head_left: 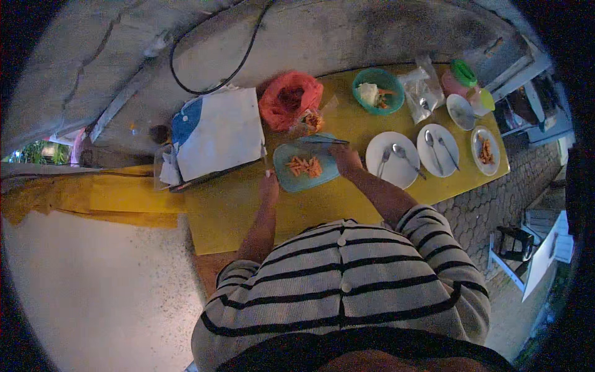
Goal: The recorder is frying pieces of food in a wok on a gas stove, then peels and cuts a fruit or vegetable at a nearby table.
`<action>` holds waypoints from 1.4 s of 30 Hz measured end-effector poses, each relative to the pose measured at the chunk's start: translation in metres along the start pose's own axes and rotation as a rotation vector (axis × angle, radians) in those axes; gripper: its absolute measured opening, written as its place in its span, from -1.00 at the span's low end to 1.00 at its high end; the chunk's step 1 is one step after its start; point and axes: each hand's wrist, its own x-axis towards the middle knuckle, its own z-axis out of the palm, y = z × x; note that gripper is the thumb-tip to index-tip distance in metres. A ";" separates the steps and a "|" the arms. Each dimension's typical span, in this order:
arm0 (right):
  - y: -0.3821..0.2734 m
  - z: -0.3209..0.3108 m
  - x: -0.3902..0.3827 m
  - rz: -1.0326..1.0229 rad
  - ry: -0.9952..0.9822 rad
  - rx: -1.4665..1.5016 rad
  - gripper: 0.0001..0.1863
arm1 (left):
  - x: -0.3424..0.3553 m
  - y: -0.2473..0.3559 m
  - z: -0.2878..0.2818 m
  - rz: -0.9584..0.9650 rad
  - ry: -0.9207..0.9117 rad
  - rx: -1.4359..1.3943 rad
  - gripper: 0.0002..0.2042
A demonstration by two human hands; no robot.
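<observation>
Along a rough grey wall your yellow bench runs outdoors, brick paving at its right end. Your left hand rests by the near-left edge of the blue cutting board, grip unclear; your right hand holds a knife over orange carrot sticks. Behind the board sit a red bag and green bowl; white plates with spoons crowd the right end.

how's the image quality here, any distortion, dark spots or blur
Head view: strong fisheye bend, so the yellow table edge curves and the corners go black; light is dim and bluish; the orange pieces on the blue cutting board look soft; right hand and left hand are small, with little detail.
</observation>
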 end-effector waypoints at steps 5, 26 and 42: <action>-0.012 0.000 0.021 -0.084 0.137 0.244 -0.54 | 0.031 -0.032 -0.005 -0.102 0.090 -0.755 -0.59; -0.030 -0.057 -0.077 0.013 0.111 0.652 -0.53 | -0.090 -0.032 -0.061 -0.328 -0.301 -0.790 -0.63; 0.022 -0.087 -0.187 -0.014 0.248 0.801 -0.64 | -0.154 0.160 -0.048 -0.255 -0.243 -1.005 -0.57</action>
